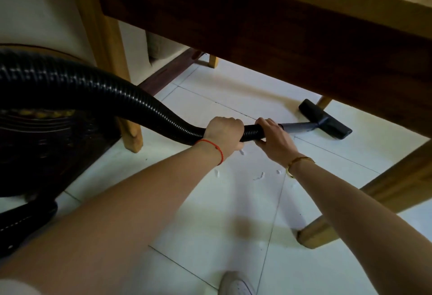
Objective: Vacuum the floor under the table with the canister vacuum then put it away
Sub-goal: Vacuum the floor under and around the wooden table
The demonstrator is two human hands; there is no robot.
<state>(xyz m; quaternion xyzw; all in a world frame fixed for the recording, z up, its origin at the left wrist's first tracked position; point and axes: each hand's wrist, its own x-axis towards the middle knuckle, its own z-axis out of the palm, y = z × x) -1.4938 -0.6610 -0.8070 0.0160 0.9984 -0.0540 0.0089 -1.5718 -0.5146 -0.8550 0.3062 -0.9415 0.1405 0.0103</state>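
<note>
One black ribbed hose (98, 88) is seen arching in from the left edge, where a dark rounded body, only partly visible and hard to identify, sits on the floor. Two hands are wrapped around the hose's far end: the left hand (223, 133), with a red string at its wrist, is curled fully round it, and just beside it the right hand (274, 141), with a gold bangle, is clasped round the hose where it meets the single grey wand (297, 127). One black floor nozzle (325, 119) is laid flat on the tiles under the wooden table (257, 21). Four small white scraps (258, 176) are counted on the pale tiled floor (210, 224) below the wrists. Three table legs are visible, partly cut off. One white shoe (235, 284) is cropped at the bottom edge.
</note>
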